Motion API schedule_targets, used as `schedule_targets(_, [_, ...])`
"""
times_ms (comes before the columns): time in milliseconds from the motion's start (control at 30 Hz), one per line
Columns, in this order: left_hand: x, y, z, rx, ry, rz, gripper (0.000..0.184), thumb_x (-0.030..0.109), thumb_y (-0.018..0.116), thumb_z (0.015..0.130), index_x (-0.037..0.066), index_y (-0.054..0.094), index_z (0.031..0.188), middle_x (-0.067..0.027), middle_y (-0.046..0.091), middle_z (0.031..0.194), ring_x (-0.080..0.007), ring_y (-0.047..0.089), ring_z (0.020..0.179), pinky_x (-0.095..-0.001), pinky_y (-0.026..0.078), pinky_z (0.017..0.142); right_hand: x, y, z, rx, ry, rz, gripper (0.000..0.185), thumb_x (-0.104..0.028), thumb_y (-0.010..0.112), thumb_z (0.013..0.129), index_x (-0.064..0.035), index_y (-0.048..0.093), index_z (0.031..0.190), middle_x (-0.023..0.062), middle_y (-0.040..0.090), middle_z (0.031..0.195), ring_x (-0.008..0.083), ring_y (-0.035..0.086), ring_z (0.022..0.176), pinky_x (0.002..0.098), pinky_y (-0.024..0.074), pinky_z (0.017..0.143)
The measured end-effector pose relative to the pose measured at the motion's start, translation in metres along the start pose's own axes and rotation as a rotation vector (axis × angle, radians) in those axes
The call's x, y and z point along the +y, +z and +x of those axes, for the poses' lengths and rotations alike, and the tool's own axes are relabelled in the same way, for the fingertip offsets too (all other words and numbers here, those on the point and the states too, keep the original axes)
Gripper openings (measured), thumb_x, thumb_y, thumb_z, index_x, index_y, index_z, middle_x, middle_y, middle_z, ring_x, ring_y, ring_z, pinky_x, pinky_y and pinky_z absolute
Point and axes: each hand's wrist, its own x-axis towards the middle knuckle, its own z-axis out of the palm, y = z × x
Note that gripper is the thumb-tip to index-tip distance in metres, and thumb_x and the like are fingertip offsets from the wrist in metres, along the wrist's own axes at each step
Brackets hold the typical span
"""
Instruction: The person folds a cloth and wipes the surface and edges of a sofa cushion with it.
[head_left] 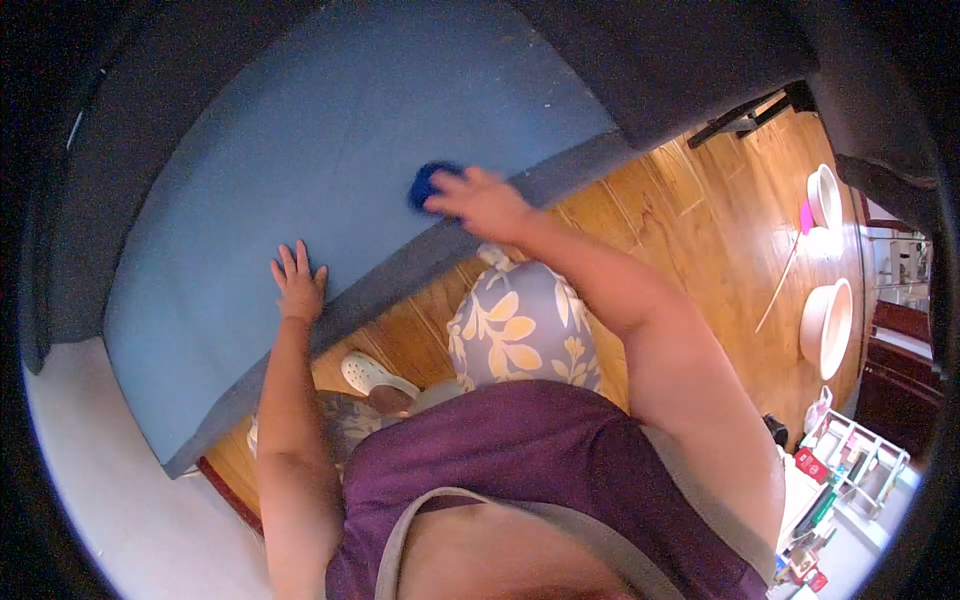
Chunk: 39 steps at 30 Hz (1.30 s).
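A wide blue upholstered seat (pixel 300 130) with a grey-blue front edge stretches in front of me. My left hand (pixel 299 284) lies flat near that edge, its fingers spread on the fabric. Farther right, my right hand (pixel 482 203) is closed over a small dark blue rounded pad (pixel 431 187), which is against the seat. Motion blur and the fingers hide part of the pad, so whether it is a brush or a folded cloth is unclear.
Dark upholstered sections (pixel 690 60) border the seat. Below is a wooden floor (pixel 660 225), with white basins (pixel 826 328) and a thin stick (pixel 777 285) at right. A white rack (pixel 865 455) with small goods stands lower right. My foot wears a white clog (pixel 372 374).
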Motion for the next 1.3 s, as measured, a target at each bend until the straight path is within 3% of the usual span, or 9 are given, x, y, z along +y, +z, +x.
schedule_targets(233, [0.012, -0.022, 0.018, -0.291, -0.054, -0.060, 0.073, 0.039, 0.051, 0.091, 0.013, 0.012, 0.147, -0.0202, 0.005, 0.152, -0.0495, 0.005, 0.136, -0.0542, 0.017, 0.111, 0.104, -0.085, -0.160, -0.292, 1.072, -0.236, 0.036, -0.006, 0.055, 0.077, -0.0103, 0.063, 0.112, 0.0186, 0.065, 0.101, 0.0360, 0.062, 0.094, 0.0448, 0.0494, 0.082])
schedule_targets(333, [-0.008, -0.005, 0.032, -0.357, 0.063, 0.083, 0.076, 0.040, 0.052, 0.090, 0.011, 0.010, 0.148, -0.0200, 0.002, 0.153, -0.0501, 0.004, 0.136, -0.0518, 0.015, 0.111, 0.090, -0.117, -0.215, -0.077, 0.943, -0.310, 0.040, -0.003, 0.059, 0.073, -0.0061, 0.061, 0.113, 0.0199, 0.066, 0.096, 0.0365, 0.064, 0.091, 0.0447, 0.0512, 0.079])
schedule_targets(433, [-0.018, -0.016, 0.034, -0.327, 0.110, 0.005, 0.074, 0.042, 0.053, 0.089, 0.007, 0.021, 0.145, -0.0197, 0.014, 0.152, -0.0458, 0.015, 0.137, -0.0504, 0.025, 0.108, 0.084, -0.104, -0.240, 0.148, 1.079, 0.654, 0.044, -0.004, 0.060, 0.073, -0.0090, 0.061, 0.117, 0.0198, 0.066, 0.096, 0.0322, 0.065, 0.088, 0.0396, 0.0521, 0.080])
schedule_targets(467, [-0.020, -0.030, 0.044, -0.287, 0.100, 0.010, 0.074, 0.042, 0.053, 0.089, 0.007, 0.021, 0.145, -0.0197, 0.014, 0.152, -0.0458, 0.015, 0.137, -0.0504, 0.025, 0.108, 0.057, -0.096, -0.229, -0.084, 1.040, -0.279, 0.044, -0.007, 0.059, 0.074, -0.0124, 0.062, 0.117, 0.0194, 0.065, 0.100, 0.0289, 0.066, 0.088, 0.0365, 0.0519, 0.080])
schedule_targets(567, [-0.020, -0.062, 0.058, -0.500, 0.173, -0.198, 0.070, 0.046, 0.055, 0.087, 0.005, 0.034, 0.140, -0.0210, 0.033, 0.144, -0.0398, 0.031, 0.133, -0.0498, 0.033, 0.104, 0.025, -0.102, -0.182, 0.166, 1.006, 0.035, 0.042, -0.013, 0.059, 0.075, -0.0123, 0.061, 0.117, 0.0175, 0.064, 0.108, 0.0308, 0.062, 0.098, 0.0378, 0.0486, 0.087])
schedule_targets(600, [-0.001, -0.076, 0.050, -0.424, 0.196, -0.335, 0.067, 0.047, 0.054, 0.088, 0.004, 0.038, 0.137, -0.0211, 0.040, 0.139, -0.0365, 0.036, 0.129, -0.0490, 0.035, 0.102, 0.002, -0.117, -0.157, 0.298, 1.010, 0.394, 0.041, -0.015, 0.060, 0.075, -0.0119, 0.061, 0.116, 0.0165, 0.063, 0.111, 0.0329, 0.059, 0.103, 0.0392, 0.0465, 0.091])
schedule_targets(867, [0.173, -0.206, -0.034, -0.523, 0.283, -1.694, 0.062, 0.052, 0.046, 0.092, 0.010, 0.039, 0.137, -0.0159, 0.044, 0.137, -0.0284, 0.040, 0.127, -0.0477, 0.036, 0.101, -0.079, -0.154, -0.032, 0.727, 0.334, 0.526, 0.058, -0.013, 0.063, 0.071, -0.0026, 0.050, 0.127, 0.0214, 0.057, 0.121, 0.0303, 0.057, 0.111, 0.0341, 0.0432, 0.094])
schedule_targets(1133, [0.170, -0.222, -0.054, -0.442, 0.285, -2.133, 0.041, 0.045, 0.059, 0.088, 0.011, 0.055, 0.110, -0.0079, 0.063, 0.101, -0.0205, 0.063, 0.090, -0.0362, 0.052, 0.078, -0.145, -0.165, -0.009, 0.338, 0.039, 0.547, 0.082, -0.033, 0.070, 0.073, 0.0049, 0.033, 0.136, 0.0267, 0.044, 0.131, 0.0389, 0.043, 0.123, 0.0388, 0.0339, 0.104])
schedule_targets(1300, [0.138, -0.209, -0.017, -0.675, 0.313, -2.124, 0.039, 0.034, 0.063, 0.086, 0.006, 0.054, 0.112, -0.0118, 0.063, 0.099, -0.0242, 0.065, 0.086, -0.0388, 0.055, 0.074, -0.130, -0.147, -0.008, 0.272, 0.139, 0.712, 0.061, -0.026, 0.064, 0.086, 0.0013, 0.039, 0.135, 0.0170, 0.045, 0.134, 0.0239, 0.044, 0.123, 0.0340, 0.0355, 0.102])
